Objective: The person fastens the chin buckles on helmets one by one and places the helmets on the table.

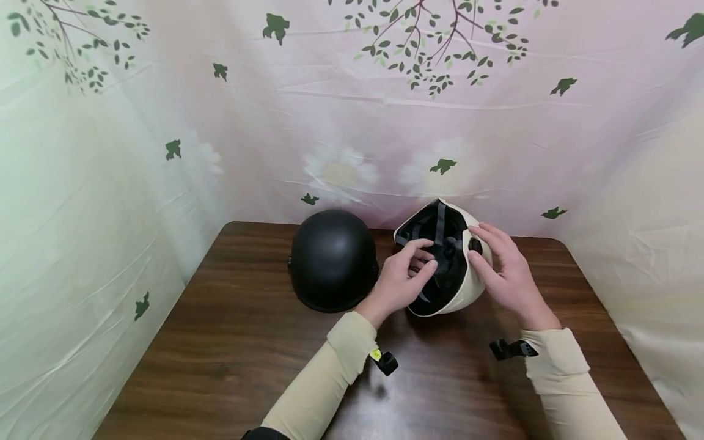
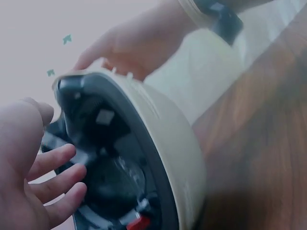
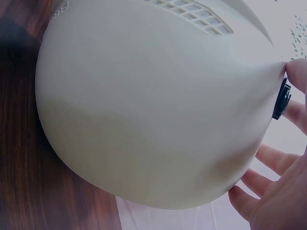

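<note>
A white helmet (image 1: 474, 287) with a black padded lining (image 2: 108, 143) lies tipped on its side, its opening turned left toward my left hand. My right hand (image 1: 508, 275) holds its right side, thumb and fingers spread around a black round knob (image 1: 475, 245). In the right wrist view, the fingertips (image 3: 243, 196) touch the smooth shell. My left hand (image 1: 404, 274) is in front of the opening, fingers loosely bent and gripping nothing; whether they touch the lining I cannot tell. A black helmet (image 1: 333, 260) sits dome up just left of it.
Both helmets stand near the back edge of a dark wooden table (image 1: 247, 348). Behind it and at the sides hangs a pale curtain (image 1: 352, 116) printed with leaves, birds and flowers. A grey strap (image 1: 440, 223) crosses inside the white helmet.
</note>
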